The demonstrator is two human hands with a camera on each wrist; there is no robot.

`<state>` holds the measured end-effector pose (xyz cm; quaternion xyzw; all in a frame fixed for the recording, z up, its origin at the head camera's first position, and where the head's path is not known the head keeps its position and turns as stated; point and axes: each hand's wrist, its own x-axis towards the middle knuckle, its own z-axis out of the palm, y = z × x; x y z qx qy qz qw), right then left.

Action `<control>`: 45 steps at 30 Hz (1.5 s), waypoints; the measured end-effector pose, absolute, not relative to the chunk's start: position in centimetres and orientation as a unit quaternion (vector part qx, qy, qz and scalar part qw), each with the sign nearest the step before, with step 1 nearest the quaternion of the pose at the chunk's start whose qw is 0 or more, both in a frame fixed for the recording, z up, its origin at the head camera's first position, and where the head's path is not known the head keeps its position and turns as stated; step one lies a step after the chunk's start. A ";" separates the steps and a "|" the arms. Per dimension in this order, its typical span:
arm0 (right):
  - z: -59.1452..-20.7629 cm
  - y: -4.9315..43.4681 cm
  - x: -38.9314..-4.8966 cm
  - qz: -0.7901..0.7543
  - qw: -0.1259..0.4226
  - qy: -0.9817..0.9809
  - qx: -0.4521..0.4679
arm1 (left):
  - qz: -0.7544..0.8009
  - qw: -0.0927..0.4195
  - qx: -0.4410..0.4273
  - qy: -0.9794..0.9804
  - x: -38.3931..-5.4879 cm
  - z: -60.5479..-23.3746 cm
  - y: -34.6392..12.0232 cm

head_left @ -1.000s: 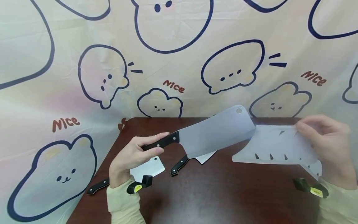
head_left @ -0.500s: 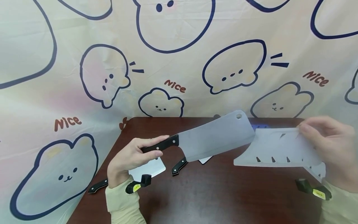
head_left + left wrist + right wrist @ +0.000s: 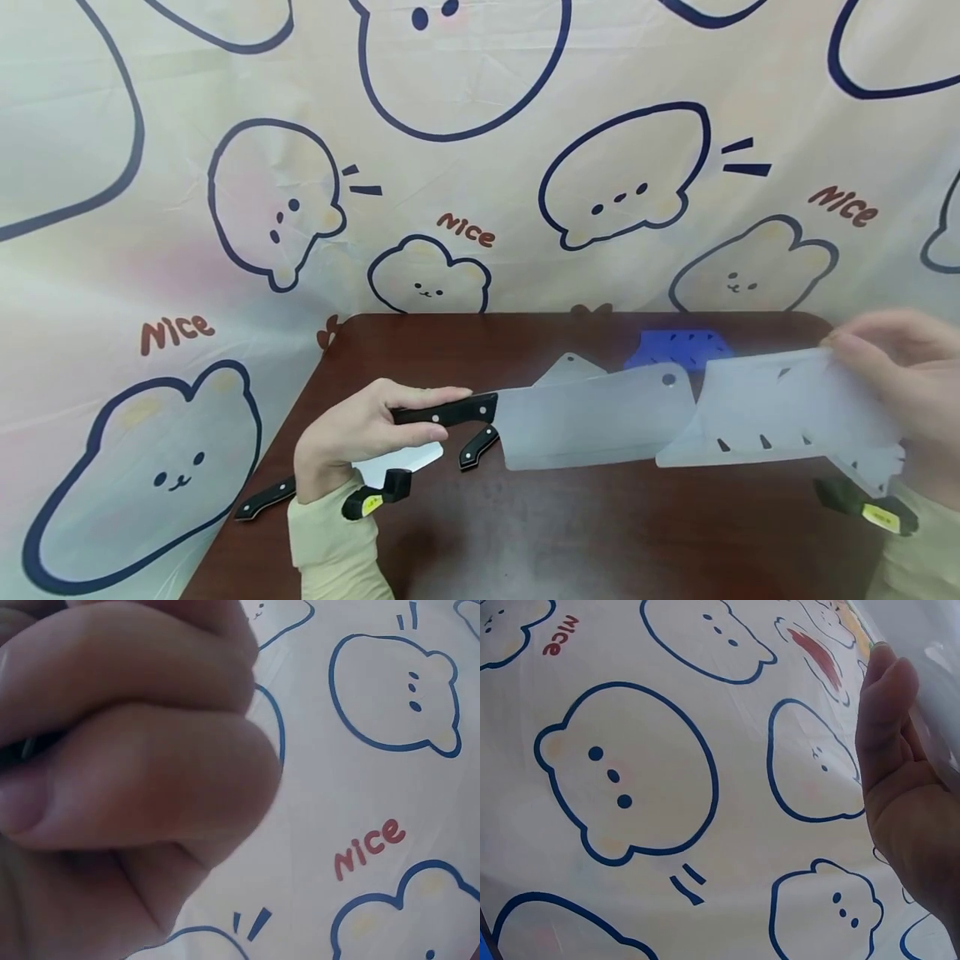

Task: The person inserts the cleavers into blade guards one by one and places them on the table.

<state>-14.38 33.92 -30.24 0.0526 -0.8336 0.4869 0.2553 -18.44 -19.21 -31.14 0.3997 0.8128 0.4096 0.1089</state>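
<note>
My left hand (image 3: 356, 437) grips a large cleaver (image 3: 592, 421) by its black riveted handle (image 3: 450, 411), the blade held nearly level above the table. In the left wrist view that hand (image 3: 142, 772) shows curled fingers with a bit of dark handle. My right hand (image 3: 903, 367) pinches the upper edge of a whitish slotted blade guard (image 3: 765, 408). The right wrist view has the same guard (image 3: 937, 675) against the fingers and thumb. The blade's far lower corner meets the guard's left edge; whether it lies inside or behind cannot be told.
A blue slotted blade guard (image 3: 678, 348) lies at the table's back right. Behind the held blade is a second knife, its black handle (image 3: 477, 447) showing. A third cleaver (image 3: 405, 461) lies partly under my left wrist. A patterned cloth (image 3: 450, 175) hangs behind the table (image 3: 600, 533).
The cleaver's tip has swung down, bringing the blade nearly level. My right hand and the whitish guard have shifted right and slightly lower. The blue guard behind has come into view.
</note>
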 end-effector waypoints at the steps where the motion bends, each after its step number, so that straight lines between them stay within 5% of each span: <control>1: -30.2 33.8 -14.4 0.478 0.255 -0.839 0.056 | 0.408 0.113 0.395 0.815 -18.3 -31.1 -19.3; 9: -30.7 32.1 -14.1 0.499 0.185 -0.847 0.016 | 0.397 0.120 0.402 0.816 -18.2 -30.9 -19.9; 21: -30.5 31.2 -14.4 0.544 0.233 -0.804 0.055 | 0.457 0.048 0.389 0.799 -19.0 -31.3 -20.0; 35: -30.6 31.8 -14.3 0.441 0.203 -0.863 0.140 | 0.554 0.006 0.414 0.722 -19.0 -31.7 -21.3; 45: -30.0 30.2 -14.3 0.527 0.254 -0.794 0.168 | 0.546 -0.026 0.422 0.724 -19.1 -31.5 -20.7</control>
